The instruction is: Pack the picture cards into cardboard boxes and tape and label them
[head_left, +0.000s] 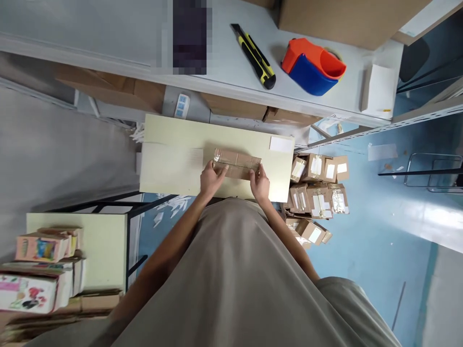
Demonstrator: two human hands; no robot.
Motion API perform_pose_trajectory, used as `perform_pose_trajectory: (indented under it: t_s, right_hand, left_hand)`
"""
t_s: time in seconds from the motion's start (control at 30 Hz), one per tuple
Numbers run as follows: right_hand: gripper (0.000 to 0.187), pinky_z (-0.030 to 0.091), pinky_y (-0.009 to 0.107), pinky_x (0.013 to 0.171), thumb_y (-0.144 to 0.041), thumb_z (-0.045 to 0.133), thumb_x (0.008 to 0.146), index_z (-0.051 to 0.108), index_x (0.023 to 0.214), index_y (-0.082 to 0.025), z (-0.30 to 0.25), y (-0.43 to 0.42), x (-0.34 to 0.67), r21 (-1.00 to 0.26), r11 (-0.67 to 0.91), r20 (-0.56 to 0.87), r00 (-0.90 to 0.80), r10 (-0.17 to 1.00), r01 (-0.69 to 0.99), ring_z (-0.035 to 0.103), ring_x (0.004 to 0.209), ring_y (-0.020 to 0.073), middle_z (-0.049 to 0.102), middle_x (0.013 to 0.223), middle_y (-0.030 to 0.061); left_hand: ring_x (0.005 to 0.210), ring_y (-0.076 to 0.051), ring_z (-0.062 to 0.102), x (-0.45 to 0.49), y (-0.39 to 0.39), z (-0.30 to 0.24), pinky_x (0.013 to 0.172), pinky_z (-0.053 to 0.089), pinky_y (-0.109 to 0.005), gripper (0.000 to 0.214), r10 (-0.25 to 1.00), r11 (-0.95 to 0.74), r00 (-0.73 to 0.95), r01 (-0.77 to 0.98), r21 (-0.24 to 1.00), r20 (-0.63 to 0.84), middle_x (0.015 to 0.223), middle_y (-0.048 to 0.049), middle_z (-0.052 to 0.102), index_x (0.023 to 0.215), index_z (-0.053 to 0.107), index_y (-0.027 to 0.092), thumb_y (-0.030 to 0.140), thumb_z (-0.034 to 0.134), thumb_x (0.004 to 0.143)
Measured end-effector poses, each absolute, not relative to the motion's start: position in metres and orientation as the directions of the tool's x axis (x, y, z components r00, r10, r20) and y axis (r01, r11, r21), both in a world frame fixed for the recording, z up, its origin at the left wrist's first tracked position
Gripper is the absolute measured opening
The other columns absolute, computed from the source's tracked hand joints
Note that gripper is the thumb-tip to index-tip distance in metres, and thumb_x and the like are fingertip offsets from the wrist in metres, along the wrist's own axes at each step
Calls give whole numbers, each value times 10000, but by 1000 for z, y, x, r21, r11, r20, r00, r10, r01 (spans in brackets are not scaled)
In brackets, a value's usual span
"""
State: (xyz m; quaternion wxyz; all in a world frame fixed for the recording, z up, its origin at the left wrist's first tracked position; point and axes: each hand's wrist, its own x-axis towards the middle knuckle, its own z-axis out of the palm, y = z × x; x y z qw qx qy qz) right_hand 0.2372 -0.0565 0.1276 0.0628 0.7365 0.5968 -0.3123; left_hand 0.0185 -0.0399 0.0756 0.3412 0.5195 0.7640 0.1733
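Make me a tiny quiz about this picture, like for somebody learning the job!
1. What are the left hand and right hand holding?
2. True or false: in the picture, the utility knife lies to the left of the tape dispenser.
3. Fill in the missing colour: the tape dispenser is orange and ____.

Key: 1. A cardboard package. 2. True. 3. Blue.

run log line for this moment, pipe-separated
left hand: gripping left end of brown taped cardboard box | right hand: gripping right end | box: over pale-yellow rectangular tabletop, contact unclear | black-yellow utility knife: untouched
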Motion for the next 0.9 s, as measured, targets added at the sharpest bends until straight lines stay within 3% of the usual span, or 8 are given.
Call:
perform_pose_trajectory:
  t_s: [0.13,0.3,0.4,0.5,0.6,0.67,0.73,0.9]
  right_hand:
    - [818,590,332,1002,-530,207,1228,196,1819,35,119,-54,230,-225,-352,-579,166,798,908,772,1336,337,730,1509,341]
    - [737,565,294,942,-432,153,1232,252,1818,3,109,-55,238,-301,-372,-568,149,809,878,807,1227,304,819,1352,268]
    - [707,551,280,901,-374,97,1225,298,1820,-50,112,-55,244,-333,-363,-581,114,806,870,807,1167,288,837,1320,230]
    - [696,548,262,884,-352,86,1222,320,1816,-76,118,-54,248,-367,-332,-571,71,818,869,788,1182,276,822,1354,215]
    - [683,565,270,986,-354,133,1220,427,1770,-77,121,-53,252,-390,-273,-464,68,883,880,712,1347,260,725,1499,246]
    - [663,575,303,1061,-371,207,1218,498,1734,-75,124,-52,255,-377,-258,-383,104,918,890,670,1401,263,655,1548,265]
    - [633,595,332,1078,-377,285,1213,538,1721,-97,126,-50,257,-382,-273,-354,133,926,883,702,1324,264,641,1521,258]
    - [581,613,308,1081,-273,347,1188,549,1718,-149,118,-47,257,-480,-329,-391,138,910,813,763,1210,203,636,1550,222]
  left_hand:
    - [1188,-487,785,24,-33,74,959,581,-476,671,907,394,-225,753,527,-356,1237,-279,822,1326,728,138,691,803,954]
    - [1061,-400,801,5,-22,68,895,547,-402,409,908,351,-150,779,519,-390,1032,-188,855,1061,790,217,620,739,1011]
    - [1023,-338,795,-10,-18,66,852,527,-353,352,918,307,-71,753,582,-391,1026,-149,868,1028,800,225,541,647,1061]
    - [1010,-332,793,-21,-16,65,841,527,-349,311,910,300,-25,727,618,-413,1040,-140,866,1040,805,220,474,626,1059]
    - [973,-311,784,-28,-17,67,852,558,-347,258,913,275,25,701,659,-408,1000,-128,841,1030,797,220,407,619,1046]
    - [979,-280,782,-32,-18,68,879,595,-339,223,932,238,56,652,720,-359,1106,-129,826,1074,796,212,362,642,1017]
    - [962,-253,781,-34,-19,70,915,627,-344,219,948,220,48,614,758,-313,1207,-133,795,1114,803,201,326,698,967]
    - [952,-244,803,-29,-24,66,982,660,-372,264,946,299,-73,578,760,-316,1175,-131,772,1154,816,174,226,702,921]
